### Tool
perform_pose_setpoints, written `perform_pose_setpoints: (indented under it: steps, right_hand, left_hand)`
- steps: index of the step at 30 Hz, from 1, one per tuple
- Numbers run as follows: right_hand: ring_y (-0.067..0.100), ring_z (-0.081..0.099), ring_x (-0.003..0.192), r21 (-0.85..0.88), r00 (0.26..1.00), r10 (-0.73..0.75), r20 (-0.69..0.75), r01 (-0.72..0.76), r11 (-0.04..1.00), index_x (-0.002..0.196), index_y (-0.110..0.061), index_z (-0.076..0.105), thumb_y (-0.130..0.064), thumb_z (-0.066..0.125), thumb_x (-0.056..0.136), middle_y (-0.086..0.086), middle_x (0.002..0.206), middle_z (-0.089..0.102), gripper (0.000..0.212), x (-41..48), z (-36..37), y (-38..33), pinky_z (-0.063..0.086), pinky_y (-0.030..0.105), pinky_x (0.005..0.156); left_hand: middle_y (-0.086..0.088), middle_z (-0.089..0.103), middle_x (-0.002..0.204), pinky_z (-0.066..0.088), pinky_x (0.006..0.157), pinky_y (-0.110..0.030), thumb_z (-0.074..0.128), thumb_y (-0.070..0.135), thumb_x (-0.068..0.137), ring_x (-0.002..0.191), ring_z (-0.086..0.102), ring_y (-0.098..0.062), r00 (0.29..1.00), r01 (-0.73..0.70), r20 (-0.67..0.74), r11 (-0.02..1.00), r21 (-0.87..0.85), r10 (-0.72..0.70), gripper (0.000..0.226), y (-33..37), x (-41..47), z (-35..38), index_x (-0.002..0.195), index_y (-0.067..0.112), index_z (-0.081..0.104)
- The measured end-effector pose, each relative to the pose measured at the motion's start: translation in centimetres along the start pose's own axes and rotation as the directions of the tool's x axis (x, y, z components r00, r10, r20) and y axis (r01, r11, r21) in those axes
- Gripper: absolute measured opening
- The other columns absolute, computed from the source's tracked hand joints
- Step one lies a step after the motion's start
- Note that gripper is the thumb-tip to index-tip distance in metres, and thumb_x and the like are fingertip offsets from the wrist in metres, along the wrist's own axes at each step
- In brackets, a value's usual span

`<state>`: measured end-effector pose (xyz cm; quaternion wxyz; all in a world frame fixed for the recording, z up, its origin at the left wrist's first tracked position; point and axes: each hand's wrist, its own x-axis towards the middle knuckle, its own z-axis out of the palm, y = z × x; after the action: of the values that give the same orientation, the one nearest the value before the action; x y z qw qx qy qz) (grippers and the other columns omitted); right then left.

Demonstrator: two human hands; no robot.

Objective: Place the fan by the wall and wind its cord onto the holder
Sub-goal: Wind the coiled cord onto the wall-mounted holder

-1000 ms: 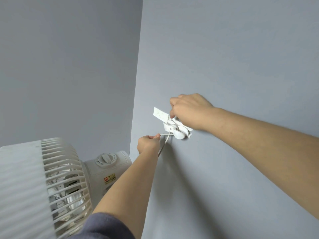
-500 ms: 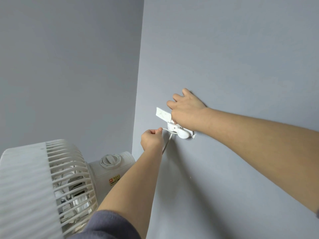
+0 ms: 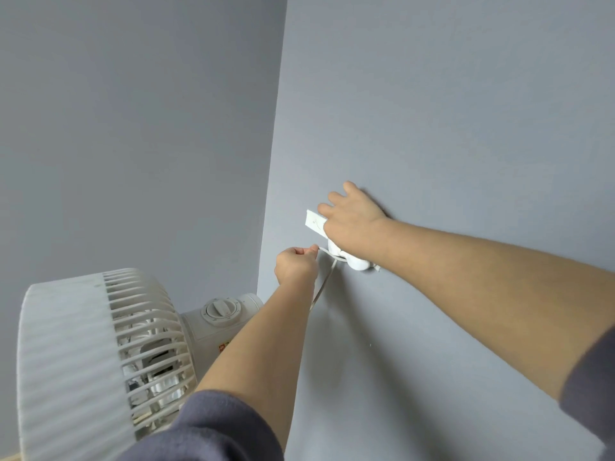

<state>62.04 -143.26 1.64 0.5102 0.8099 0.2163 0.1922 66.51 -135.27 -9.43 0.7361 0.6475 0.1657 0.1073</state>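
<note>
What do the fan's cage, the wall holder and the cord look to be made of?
The fan cage looks like moulded plastic, off-white and matte: its ribs are thick and slightly yellowed. The holder seems glossy white plastic, given its rounded shape and soft highlight. The cord appears to be a white, flexible plastic-sheathed cable; it bends and hangs loosely.
</note>
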Motion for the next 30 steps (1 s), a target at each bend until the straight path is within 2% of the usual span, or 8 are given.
perform_pose_setpoints:
  steps: [4, 7, 11, 16, 20, 23, 26, 30]
  right_hand:
    - [0.021, 0.041, 0.112, 0.192, 0.996, -0.054, -0.071, 0.067, 0.979, 0.112, -0.031, 0.067, -0.024, 0.050, 0.095, -0.005, 0.115, 0.051, 0.025, -0.9, 0.7, 2.3, 0.027, 0.035, 0.086]
    - [0.018, 0.041, 0.112, 0.363, 0.999, -0.038, -0.025, 0.045, 0.931, 0.114, -0.033, 0.066, -0.020, 0.041, 0.095, -0.007, 0.119, 0.051, 0.035, -1.0, 0.5, 2.8, 0.031, 0.037, 0.094]
    - [0.017, 0.040, 0.114, 0.367, 0.999, -0.042, 0.030, 0.028, 0.930, 0.110, -0.032, 0.069, -0.046, 0.041, 0.093, -0.006, 0.121, 0.052, 0.036, -0.8, 0.6, 2.0, 0.026, 0.041, 0.100]
    - [0.017, 0.039, 0.116, 0.404, 0.998, -0.051, 0.037, 0.032, 0.914, 0.112, -0.039, 0.067, -0.038, 0.048, 0.091, -0.007, 0.123, 0.051, 0.028, -0.7, 0.8, 1.7, 0.025, 0.043, 0.100]
    - [0.017, 0.041, 0.113, 0.396, 0.999, -0.034, 0.024, 0.022, 0.918, 0.104, -0.035, 0.070, -0.035, 0.052, 0.090, -0.007, 0.118, 0.052, 0.023, -0.7, 1.0, 1.8, 0.027, 0.043, 0.100]
    - [0.017, 0.043, 0.110, 0.421, 1.000, 0.016, 0.008, -0.018, 0.907, 0.101, -0.030, 0.071, -0.038, 0.053, 0.089, -0.006, 0.113, 0.055, 0.023, -0.6, 1.0, 1.7, 0.028, 0.040, 0.098]
    - [0.018, 0.045, 0.108, 0.446, 0.998, 0.070, 0.003, -0.064, 0.893, 0.108, -0.030, 0.068, -0.045, 0.056, 0.086, -0.004, 0.110, 0.056, 0.030, -0.5, 0.7, 1.4, 0.026, 0.037, 0.092]
    - [0.016, 0.043, 0.111, 0.681, 0.998, 0.064, -0.007, -0.043, 0.731, 0.111, -0.041, 0.065, -0.027, 0.061, 0.088, -0.008, 0.104, 0.048, 0.028, 0.1, 0.0, 0.7, 0.024, 0.039, 0.090]
  left_hand:
    - [-0.013, 0.066, 0.088, 0.053, 0.084, -0.036, 0.061, 0.039, 0.088, 0.078, 0.064, -0.030, 0.993, 0.080, 0.071, 0.985, 0.153, -0.092, 0.040, 0.5, 0.7, 0.0, 0.102, 0.002, 0.064]
    - [-0.006, 0.047, 0.067, 0.043, 0.066, -0.030, 0.065, 0.040, 0.085, 0.059, 0.043, -0.023, 0.985, 0.106, 0.114, 0.972, 0.210, -0.132, 0.044, 1.3, 1.2, -0.1, 0.106, 0.001, 0.062]
    - [-0.004, 0.046, 0.065, 0.038, 0.066, -0.030, 0.072, 0.035, 0.081, 0.053, 0.037, -0.019, 0.977, 0.133, 0.142, 0.972, 0.194, -0.162, 0.036, 1.9, 1.9, -0.4, 0.077, 0.006, 0.051]
    - [-0.001, 0.044, 0.065, 0.031, 0.049, -0.025, 0.074, 0.032, 0.081, 0.050, 0.034, -0.015, 0.959, 0.193, 0.184, 0.974, 0.121, -0.214, 0.034, 2.3, 2.3, -0.1, 0.074, 0.009, 0.050]
    - [0.000, 0.045, 0.065, 0.031, 0.049, -0.023, 0.070, 0.028, 0.084, 0.053, 0.037, -0.015, 0.981, 0.067, 0.188, 0.996, -0.052, -0.056, 0.026, 3.6, 1.1, 0.0, 0.070, 0.013, 0.054]
    - [0.001, 0.047, 0.064, 0.033, 0.053, -0.024, 0.059, 0.025, 0.091, 0.054, 0.039, -0.015, 0.996, -0.076, 0.046, 0.989, -0.125, 0.082, 0.020, 3.7, -1.4, -0.5, 0.076, 0.012, 0.059]
    - [0.002, 0.056, 0.074, 0.040, 0.070, -0.026, 0.045, 0.020, 0.095, 0.067, 0.049, -0.017, 0.980, -0.188, -0.088, 0.973, -0.132, 0.177, 0.025, 2.9, -4.0, -1.2, 0.086, 0.014, 0.067]
    - [0.004, 0.059, 0.074, 0.041, 0.068, -0.027, 0.042, 0.019, 0.096, 0.071, 0.051, -0.017, 0.963, -0.267, -0.050, 0.959, -0.093, 0.263, 0.024, 1.6, -6.4, -1.9, 0.095, 0.013, 0.066]
